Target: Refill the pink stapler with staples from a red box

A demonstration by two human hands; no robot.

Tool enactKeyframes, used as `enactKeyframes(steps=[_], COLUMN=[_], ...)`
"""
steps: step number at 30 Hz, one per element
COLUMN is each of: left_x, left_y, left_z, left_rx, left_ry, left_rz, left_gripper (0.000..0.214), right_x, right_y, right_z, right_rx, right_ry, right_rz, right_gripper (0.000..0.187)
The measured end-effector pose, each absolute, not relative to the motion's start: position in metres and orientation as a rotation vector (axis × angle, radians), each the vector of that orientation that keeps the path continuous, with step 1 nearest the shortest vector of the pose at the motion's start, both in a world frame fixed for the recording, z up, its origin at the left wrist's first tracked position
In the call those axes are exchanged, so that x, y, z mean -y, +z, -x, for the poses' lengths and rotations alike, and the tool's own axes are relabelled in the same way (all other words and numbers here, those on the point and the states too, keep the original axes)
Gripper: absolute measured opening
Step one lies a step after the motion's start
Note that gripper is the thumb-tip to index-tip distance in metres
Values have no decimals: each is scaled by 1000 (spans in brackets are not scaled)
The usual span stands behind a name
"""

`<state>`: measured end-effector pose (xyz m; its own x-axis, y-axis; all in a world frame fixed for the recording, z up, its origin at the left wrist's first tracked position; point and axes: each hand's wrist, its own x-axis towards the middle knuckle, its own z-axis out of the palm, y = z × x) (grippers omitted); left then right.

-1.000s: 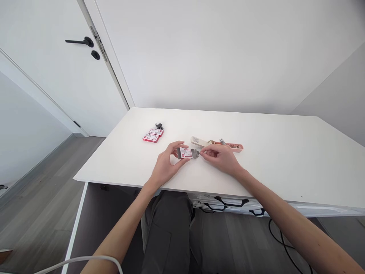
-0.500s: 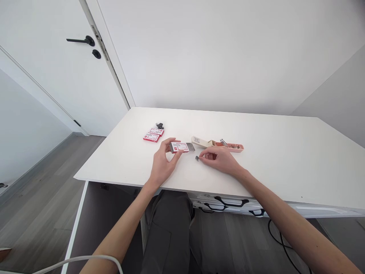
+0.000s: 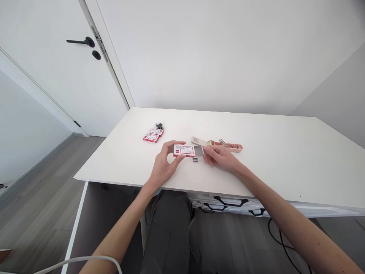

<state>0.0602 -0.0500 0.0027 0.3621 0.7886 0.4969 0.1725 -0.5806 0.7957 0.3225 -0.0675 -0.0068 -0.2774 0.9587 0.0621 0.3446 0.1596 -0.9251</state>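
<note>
My left hand (image 3: 167, 161) holds a small red-and-white staple box (image 3: 185, 150) above the table, thumb on the near side and fingers behind. Its grey inner tray (image 3: 199, 152) sticks out of the right end. At that tray's outer end, my right hand (image 3: 218, 156) pinches with thumb and forefinger, the other fingers curled below. Just under the tray, a short grey strip of staples (image 3: 195, 160) lies on the white table.
Behind my right hand lie a beige lid-like piece (image 3: 199, 141) with a printed code and a pink tray (image 3: 236, 148) of small metal bits. Two more red-and-white boxes (image 3: 151, 137) and black clips (image 3: 159, 126) sit at the back left of the table (image 3: 273, 160).
My right hand has let go of the staple strip, left on the table, and moved up to the inner tray. The box has shifted slightly right and its tray sticks out.
</note>
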Motion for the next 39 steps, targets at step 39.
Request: enactKeyframes(steps=[39], left_x=[44], left_y=[1], left_z=[-57], left_rx=[-916], left_ry=[918], left_rz=[-2178], left_gripper=[42], right_x=[67], right_y=[-7], right_z=[-328], right_rx=[1709], right_ry=[1317], right_rz=[1171], right_gripper=[40])
